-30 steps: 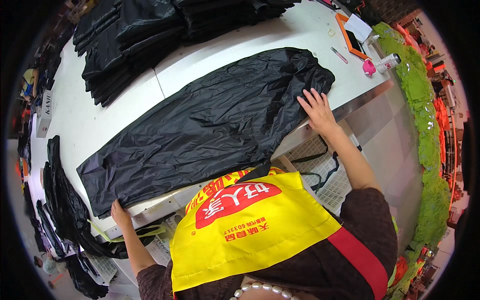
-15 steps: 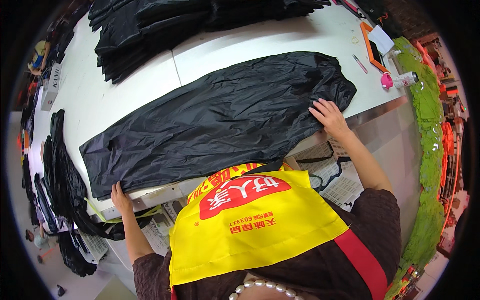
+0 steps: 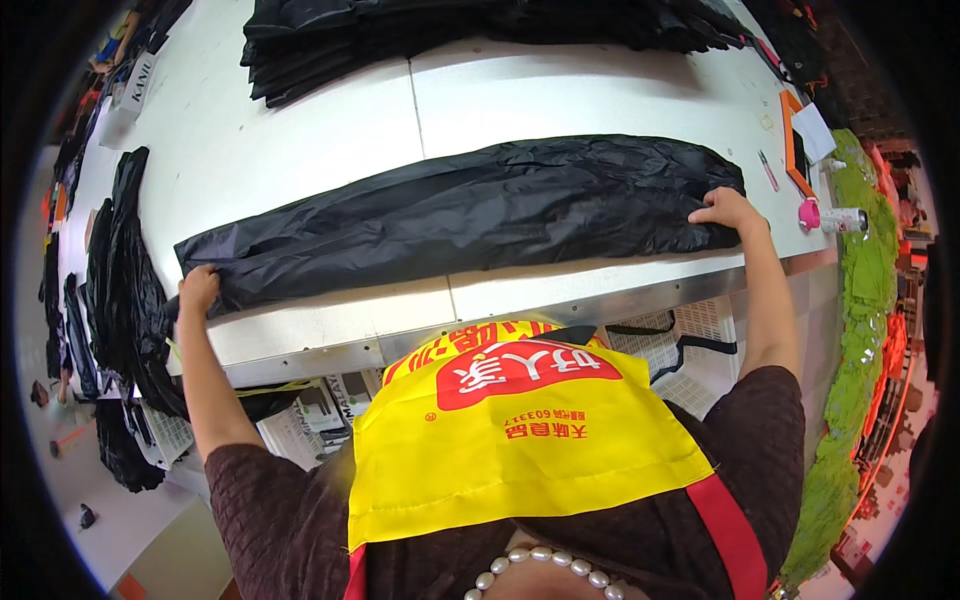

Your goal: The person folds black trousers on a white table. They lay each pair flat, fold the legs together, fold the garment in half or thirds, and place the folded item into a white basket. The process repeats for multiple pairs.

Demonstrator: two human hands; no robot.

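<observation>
A long piece of thin, shiny black fabric (image 3: 470,225) lies across the worktable, folded lengthwise into a narrow, creased strip. At its left end my left hand (image 3: 200,288) is closed on the near corner, its fingertips partly hidden. My right hand (image 3: 725,210) grips the strip near its rounded right end, thumb and fingers curled over the cloth. The near edge of the strip lies back from the table's front edge, with white tabletop (image 3: 380,315) showing between.
A stack of black fabric (image 3: 480,35) sits at the far side. More black cloth (image 3: 130,260) hangs at the left. Toward the right are an orange frame (image 3: 795,145), a small cutter (image 3: 768,170), a bottle (image 3: 845,220) and green fabric (image 3: 870,260). Printed packaging (image 3: 310,410) lies below the table edge.
Both hands have moved away from me, carrying the near edge of the black fabric over, so the piece is now narrower. My hands went from lying on the fabric to gripping it.
</observation>
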